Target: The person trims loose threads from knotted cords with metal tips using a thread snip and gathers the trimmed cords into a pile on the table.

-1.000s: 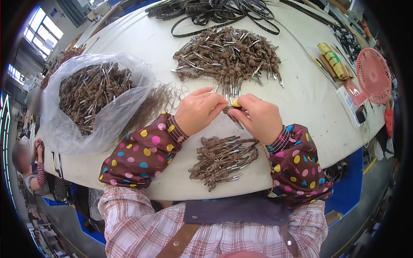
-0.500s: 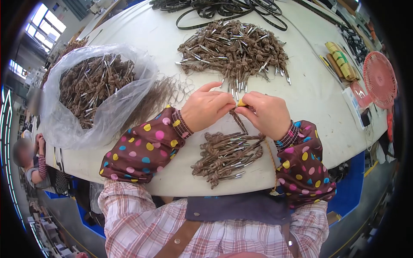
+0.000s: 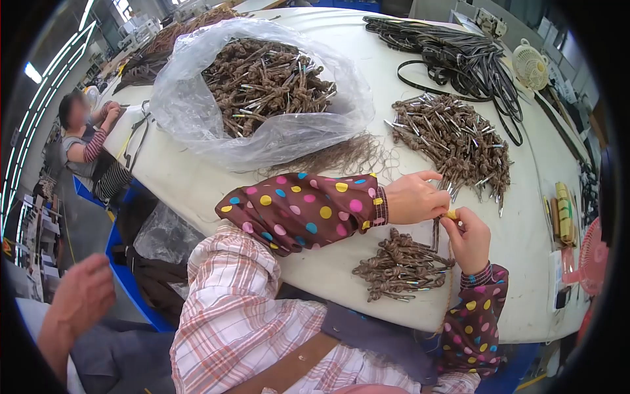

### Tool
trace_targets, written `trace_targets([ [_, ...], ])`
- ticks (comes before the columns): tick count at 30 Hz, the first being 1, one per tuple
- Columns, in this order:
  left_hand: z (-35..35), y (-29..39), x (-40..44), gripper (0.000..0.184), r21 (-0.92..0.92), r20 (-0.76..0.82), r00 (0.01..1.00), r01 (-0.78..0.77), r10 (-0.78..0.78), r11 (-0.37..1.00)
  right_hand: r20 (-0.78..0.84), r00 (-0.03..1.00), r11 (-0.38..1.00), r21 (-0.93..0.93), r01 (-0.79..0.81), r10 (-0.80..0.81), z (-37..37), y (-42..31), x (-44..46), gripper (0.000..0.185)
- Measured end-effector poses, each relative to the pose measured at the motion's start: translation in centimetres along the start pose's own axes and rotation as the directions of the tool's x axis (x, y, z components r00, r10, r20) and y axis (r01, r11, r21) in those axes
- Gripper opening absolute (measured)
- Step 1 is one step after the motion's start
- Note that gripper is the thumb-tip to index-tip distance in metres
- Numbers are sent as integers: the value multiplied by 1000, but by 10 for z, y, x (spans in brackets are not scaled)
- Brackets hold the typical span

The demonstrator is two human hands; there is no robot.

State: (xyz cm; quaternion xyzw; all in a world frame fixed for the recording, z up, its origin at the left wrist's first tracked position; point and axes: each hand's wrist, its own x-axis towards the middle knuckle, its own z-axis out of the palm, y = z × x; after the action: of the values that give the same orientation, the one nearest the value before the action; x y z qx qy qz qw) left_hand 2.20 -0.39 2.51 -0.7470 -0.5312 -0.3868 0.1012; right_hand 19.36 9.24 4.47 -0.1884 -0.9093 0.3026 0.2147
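My left hand (image 3: 417,198) and my right hand (image 3: 470,238) meet over the table, fingertips pinched together. Between them hangs a brown cord (image 3: 436,231), its end hidden in my fingers. Something yellow (image 3: 451,215) shows at my right fingertips; whether it is a finger cover I cannot make out. Just below my hands lies a small bunch of knotted brown cords (image 3: 400,269) with shiny metal tips. Beyond my fingers spreads a larger heap of the same knotted cords (image 3: 456,141).
A clear plastic bag (image 3: 177,98) full of knotted cords stands left of the heap, loose threads (image 3: 344,154) beside it. Black straps (image 3: 453,59) lie at the back. A pink fan (image 3: 594,256) is at right. Another person's hand (image 3: 82,292) is at lower left; a seated person (image 3: 92,144) is farther off.
My view has swung left, so the table's contents appear farther right. Another person's hand has come into sight at lower left. My two hands stay pinched together at the cord.
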Motion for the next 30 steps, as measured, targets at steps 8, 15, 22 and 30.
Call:
trace_targets([
  [8, -2, -5, 2, 11, -220, -106, 945, 281, -309, 934, 133, 982, 858, 480, -184, 136, 14, 10, 2, 29],
  [15, -17, -10, -14, 11, 116, -47, 912, 410, -407, 905, 184, 980, 993, 78, -85, 70, -1, 38, -1, 24],
  [22, -31, -37, -53, 19, 447, 18, 906, 370, -422, 814, 256, 965, 992, -95, 86, -59, 1, 38, -2, 26],
  [30, -28, -24, -52, 40, 422, 363, 782, 347, -507, 837, 239, 970, 995, -75, 65, -45, 5, 43, -1, 27],
])
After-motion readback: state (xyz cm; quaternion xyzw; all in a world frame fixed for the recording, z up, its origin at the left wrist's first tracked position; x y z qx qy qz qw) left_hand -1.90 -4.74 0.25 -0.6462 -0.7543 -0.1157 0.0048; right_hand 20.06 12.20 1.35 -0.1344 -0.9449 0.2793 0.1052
